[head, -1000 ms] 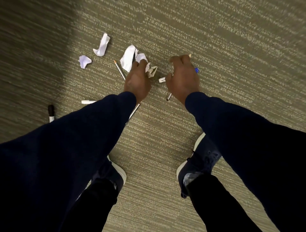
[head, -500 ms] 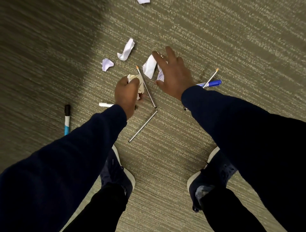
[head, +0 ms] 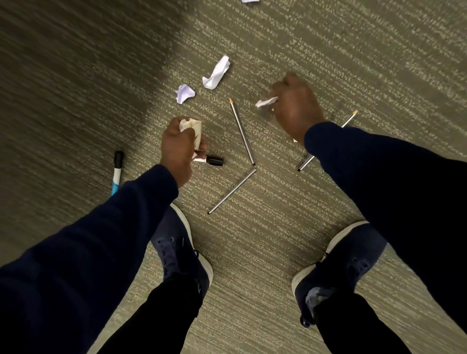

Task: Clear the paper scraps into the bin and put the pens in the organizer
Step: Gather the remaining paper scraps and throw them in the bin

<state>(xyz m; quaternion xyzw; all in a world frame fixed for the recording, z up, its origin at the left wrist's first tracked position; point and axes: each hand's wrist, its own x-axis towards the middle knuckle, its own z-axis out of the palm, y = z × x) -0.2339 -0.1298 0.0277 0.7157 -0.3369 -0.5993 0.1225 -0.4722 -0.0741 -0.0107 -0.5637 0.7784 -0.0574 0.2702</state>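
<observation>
My left hand (head: 177,149) grips a crumpled beige paper ball (head: 193,127) above the carpet. My right hand (head: 295,106) holds a white paper scrap (head: 265,101) that pokes out to its left. Two white scraps lie on the carpet beyond them: a long one (head: 217,72) and a small one (head: 185,93). Between my hands lie two thin silver pens (head: 241,131) (head: 232,191). A third thin pen (head: 347,120) shows on both sides of my right sleeve. A black-capped marker (head: 211,160) lies under my left hand. Another marker with a blue end (head: 117,171) lies at the left.
Olive striped carpet (head: 328,50) covers the whole floor. My two dark shoes (head: 179,250) (head: 341,267) stand below the pens. One more white scrap (head: 249,1) peeks in at the top edge. No bin or organizer is in view.
My right hand has closed round the white scrap and lifted it to the right. My left hand still holds the beige ball. The blue pen by my right arm is hidden now.
</observation>
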